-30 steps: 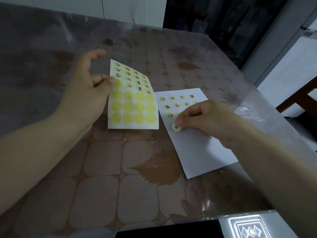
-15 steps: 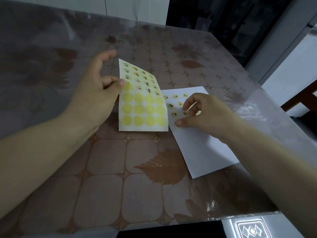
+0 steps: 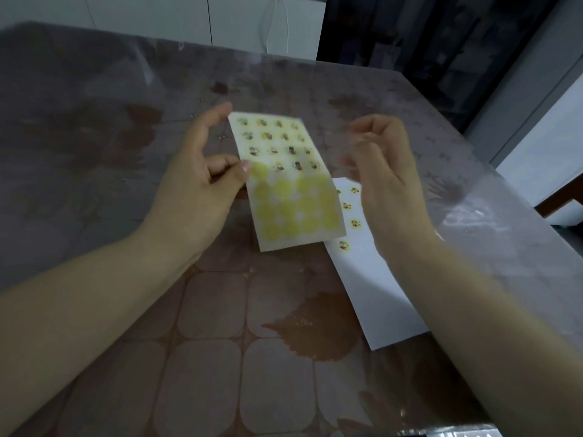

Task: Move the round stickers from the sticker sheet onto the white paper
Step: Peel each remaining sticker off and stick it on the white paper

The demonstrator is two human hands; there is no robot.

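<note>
My left hand point(image 3: 198, 181) pinches the left edge of the sticker sheet point(image 3: 285, 181) and holds it raised above the table. The sheet's upper rows carry round picture stickers; its lower rows show bare yellow circles. My right hand point(image 3: 381, 171) hovers just right of the sheet, blurred, fingers loosely curled with nothing visible in them. The white paper point(image 3: 372, 279) lies flat on the table under and to the right of the sheet, with several round stickers point(image 3: 355, 223) stuck on its upper part. My right hand and the sheet hide part of the paper.
The table point(image 3: 220, 357) has a brown leaf-patterned cloth under a clear cover. Its right edge runs diagonally past the paper, its near edge is at the bottom. A white wall and dark furniture stand behind the far edge.
My right hand pressed a sticker onto the paper, then lifted off and rose beside the sheet. My left hand raised the sheet up and toward the centre.
</note>
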